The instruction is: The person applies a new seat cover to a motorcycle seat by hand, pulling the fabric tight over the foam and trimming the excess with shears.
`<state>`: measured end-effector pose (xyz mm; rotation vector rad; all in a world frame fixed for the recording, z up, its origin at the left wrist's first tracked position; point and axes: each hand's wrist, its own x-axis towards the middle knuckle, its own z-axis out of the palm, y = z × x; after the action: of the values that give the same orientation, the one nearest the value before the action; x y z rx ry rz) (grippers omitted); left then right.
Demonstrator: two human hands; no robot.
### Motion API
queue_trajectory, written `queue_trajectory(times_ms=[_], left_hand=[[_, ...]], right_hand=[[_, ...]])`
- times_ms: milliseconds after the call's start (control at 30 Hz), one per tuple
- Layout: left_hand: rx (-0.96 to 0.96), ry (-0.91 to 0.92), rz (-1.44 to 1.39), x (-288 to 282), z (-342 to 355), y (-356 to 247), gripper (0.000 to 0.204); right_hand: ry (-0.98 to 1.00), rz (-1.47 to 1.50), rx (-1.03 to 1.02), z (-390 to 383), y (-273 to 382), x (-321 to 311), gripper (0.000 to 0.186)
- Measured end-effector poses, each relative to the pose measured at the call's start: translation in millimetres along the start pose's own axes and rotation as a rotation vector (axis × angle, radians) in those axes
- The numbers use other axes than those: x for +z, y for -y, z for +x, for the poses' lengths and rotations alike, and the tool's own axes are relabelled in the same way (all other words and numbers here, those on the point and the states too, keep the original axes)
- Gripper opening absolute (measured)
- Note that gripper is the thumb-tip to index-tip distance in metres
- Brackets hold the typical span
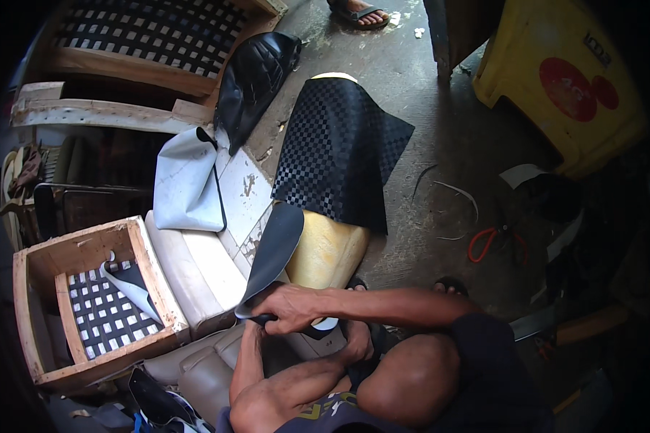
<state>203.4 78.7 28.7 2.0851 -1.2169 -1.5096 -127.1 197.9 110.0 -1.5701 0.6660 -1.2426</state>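
Note:
A piece of black vinyl (273,249) with a pale underside hangs folded down along the side of a yellow foam block (328,242). My right hand (289,307) reaches across from the right, its fingers closed round the vinyl's lower end. A small dark part shows under those fingers; I cannot make out what it is. My left hand (255,328) comes up from below to the same spot, its fingers mostly hidden behind my right hand and the vinyl. Farther off, a black checkered vinyl sheet (332,144) drapes over the foam.
To the left stand a wooden frame with woven straps (162,278) and a white cushion (195,270) with folded white-backed vinyl (188,180). Red-handled scissors (484,244) and offcuts lie on the floor at right, near a yellow plastic stool (556,86). A person's sandalled foot (361,14) shows at the top.

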Motion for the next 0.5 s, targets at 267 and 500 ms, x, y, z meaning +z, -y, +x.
queue_trajectory(times_ms=[267, 500], left_hand=[[0.27, -0.25, -0.187, -159.2, -119.0, -76.2, 0.014], [0.182, -0.74, 1.526, -83.4, -147.1, -120.0, 0.035]], right_hand=[[0.09, 0.017, 0.142, -37.3, 23.9, -14.2, 0.037], [0.85, -0.12, 0.375, -93.7, -57.7, -37.4, 0.049]])
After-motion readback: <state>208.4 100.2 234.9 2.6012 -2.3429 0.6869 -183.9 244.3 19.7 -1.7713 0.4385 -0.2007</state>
